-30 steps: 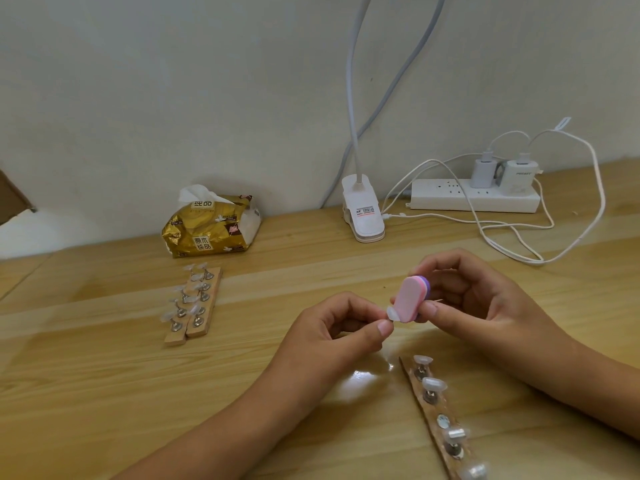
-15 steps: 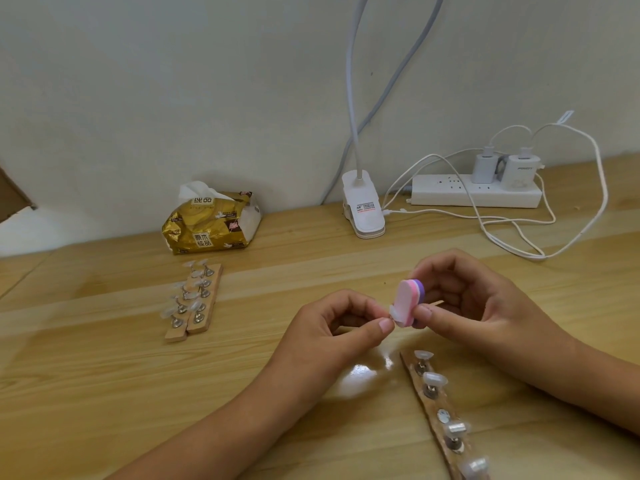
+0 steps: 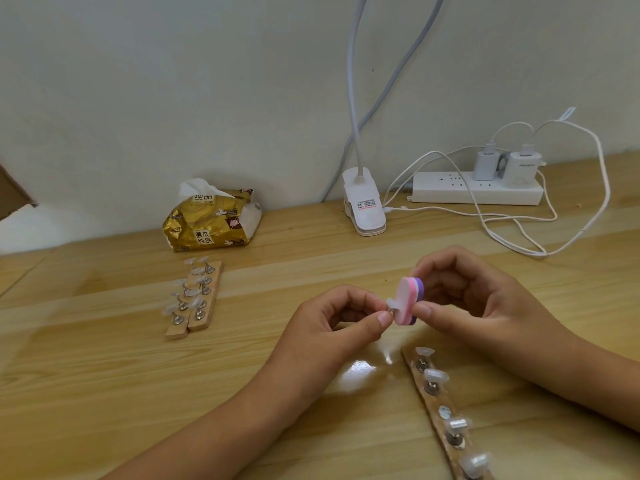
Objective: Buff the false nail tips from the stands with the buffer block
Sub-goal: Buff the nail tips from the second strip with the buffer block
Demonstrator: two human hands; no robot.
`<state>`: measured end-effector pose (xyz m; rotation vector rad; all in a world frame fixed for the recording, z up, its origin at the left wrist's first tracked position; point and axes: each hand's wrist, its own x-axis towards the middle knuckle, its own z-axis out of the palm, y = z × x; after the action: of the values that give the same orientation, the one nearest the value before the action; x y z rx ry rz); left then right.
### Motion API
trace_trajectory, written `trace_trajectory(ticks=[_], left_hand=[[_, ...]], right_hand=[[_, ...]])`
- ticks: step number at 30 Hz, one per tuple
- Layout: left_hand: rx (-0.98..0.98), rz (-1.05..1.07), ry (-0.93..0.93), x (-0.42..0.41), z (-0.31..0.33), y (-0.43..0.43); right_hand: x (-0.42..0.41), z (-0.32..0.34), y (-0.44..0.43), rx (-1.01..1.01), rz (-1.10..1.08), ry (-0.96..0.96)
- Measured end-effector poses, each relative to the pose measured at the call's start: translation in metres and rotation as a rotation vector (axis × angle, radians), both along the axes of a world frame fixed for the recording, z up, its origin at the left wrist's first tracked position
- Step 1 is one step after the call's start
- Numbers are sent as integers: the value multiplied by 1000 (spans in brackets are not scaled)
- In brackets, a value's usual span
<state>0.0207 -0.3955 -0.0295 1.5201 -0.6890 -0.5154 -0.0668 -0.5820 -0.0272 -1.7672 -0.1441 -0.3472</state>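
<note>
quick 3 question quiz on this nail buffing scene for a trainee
1. Multiple choice: which hand grips the buffer block? A) the left B) the right C) neither
2. True or false: the left hand holds a false nail tip up to the block.
3. Count: how many chargers are plugged into the power strip?

Key
1. B, the right hand
2. True
3. Two
</note>
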Motion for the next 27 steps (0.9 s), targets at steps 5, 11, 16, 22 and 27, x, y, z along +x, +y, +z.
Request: trace_trajectory(ticks=[5, 11, 16, 22, 27], left_hand=[[3, -12, -31, 0, -1, 0], [-5, -17, -34, 1, -2, 0], [7, 9, 3, 1, -3, 1], [42, -2, -22, 0, 0, 1], [55, -22, -63, -2, 1, 0]], right_hand=[[1, -2, -1, 6, 25, 6], [2, -5, -3, -30, 83, 40], [2, -2, -5, -2, -54, -124], [6, -8, -6, -236, -85, -239], [6, -9, -8, -351, -4, -291]])
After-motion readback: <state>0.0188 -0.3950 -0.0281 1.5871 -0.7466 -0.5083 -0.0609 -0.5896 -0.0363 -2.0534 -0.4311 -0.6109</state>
